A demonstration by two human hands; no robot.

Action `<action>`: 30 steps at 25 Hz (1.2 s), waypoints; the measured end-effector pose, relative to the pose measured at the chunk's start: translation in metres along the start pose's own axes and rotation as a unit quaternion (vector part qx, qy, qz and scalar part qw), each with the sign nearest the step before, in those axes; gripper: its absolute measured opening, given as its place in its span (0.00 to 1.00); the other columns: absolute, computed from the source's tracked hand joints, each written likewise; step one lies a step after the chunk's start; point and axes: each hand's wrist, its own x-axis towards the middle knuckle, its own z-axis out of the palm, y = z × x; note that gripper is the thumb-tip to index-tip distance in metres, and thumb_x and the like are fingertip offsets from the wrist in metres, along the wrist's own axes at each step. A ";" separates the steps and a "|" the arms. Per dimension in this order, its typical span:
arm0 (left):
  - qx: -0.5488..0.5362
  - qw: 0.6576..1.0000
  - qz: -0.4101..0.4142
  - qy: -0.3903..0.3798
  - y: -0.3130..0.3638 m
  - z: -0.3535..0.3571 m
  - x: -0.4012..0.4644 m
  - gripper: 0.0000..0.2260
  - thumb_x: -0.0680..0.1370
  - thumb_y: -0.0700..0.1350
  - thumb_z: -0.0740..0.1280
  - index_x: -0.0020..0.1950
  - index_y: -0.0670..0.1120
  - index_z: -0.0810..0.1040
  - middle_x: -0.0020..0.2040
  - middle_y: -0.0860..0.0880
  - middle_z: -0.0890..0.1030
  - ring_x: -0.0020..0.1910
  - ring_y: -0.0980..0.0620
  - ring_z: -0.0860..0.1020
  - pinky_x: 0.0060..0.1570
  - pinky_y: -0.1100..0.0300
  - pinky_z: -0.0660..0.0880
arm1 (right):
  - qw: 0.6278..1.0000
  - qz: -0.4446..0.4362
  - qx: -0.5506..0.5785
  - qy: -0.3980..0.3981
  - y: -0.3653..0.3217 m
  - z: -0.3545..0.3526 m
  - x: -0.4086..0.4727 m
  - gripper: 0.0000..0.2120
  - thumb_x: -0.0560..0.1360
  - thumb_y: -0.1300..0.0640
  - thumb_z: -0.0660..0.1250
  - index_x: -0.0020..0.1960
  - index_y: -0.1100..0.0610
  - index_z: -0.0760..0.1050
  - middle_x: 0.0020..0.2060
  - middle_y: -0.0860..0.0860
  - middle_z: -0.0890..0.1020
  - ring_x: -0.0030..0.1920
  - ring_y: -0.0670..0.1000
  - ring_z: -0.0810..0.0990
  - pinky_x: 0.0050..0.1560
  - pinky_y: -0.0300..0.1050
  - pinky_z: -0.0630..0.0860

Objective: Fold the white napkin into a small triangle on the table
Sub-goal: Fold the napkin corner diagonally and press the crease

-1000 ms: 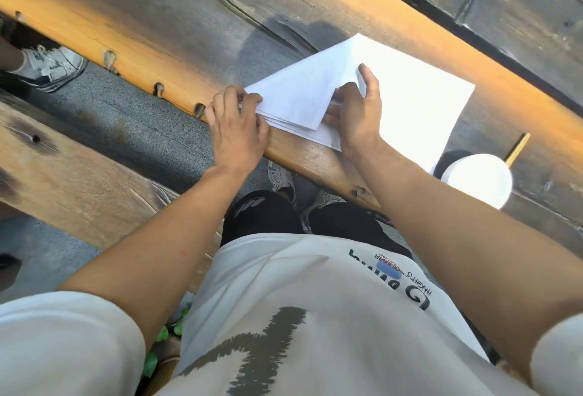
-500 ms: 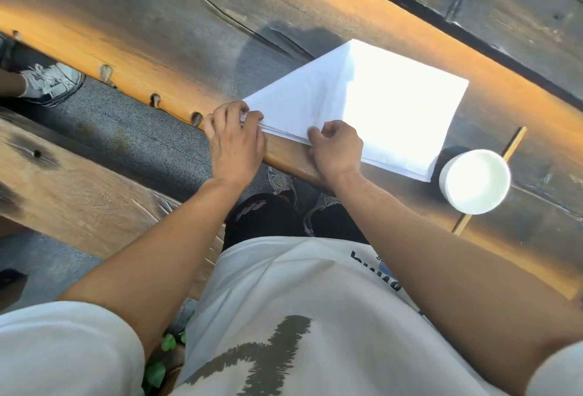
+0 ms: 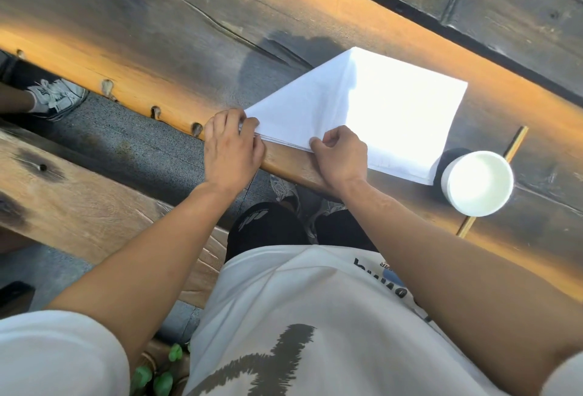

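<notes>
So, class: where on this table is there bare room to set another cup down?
Bare wood lies beyond the white napkin on the table, and left of it. It is crowded at the near edge: left hand, right hand, white cup and stick.

Napkin (image 3: pixel 362 105) near corner hidden under right hand (image 3: pixel 339 156); stick (image 3: pixel 514 146) partly behind cup (image 3: pixel 478 182); sunlit napkin part glare-washed.

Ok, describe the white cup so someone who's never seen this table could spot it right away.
Start at the dark wooden table and find the big white napkin both hands hold. Just past its right corner stands the white cup, over a thin wooden stick. It is the only round thing there.
</notes>
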 end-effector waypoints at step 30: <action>0.040 0.997 0.025 -0.067 -0.010 -0.013 -0.007 0.18 0.77 0.46 0.59 0.65 0.47 0.78 0.57 0.41 0.76 0.56 0.39 0.73 0.60 0.42 0.67 | 0.999 -0.002 -0.043 -0.012 -0.001 -0.008 0.003 0.11 0.79 0.55 0.67 0.60 0.56 0.71 0.48 0.50 0.78 0.48 0.53 0.78 0.47 0.45 0.72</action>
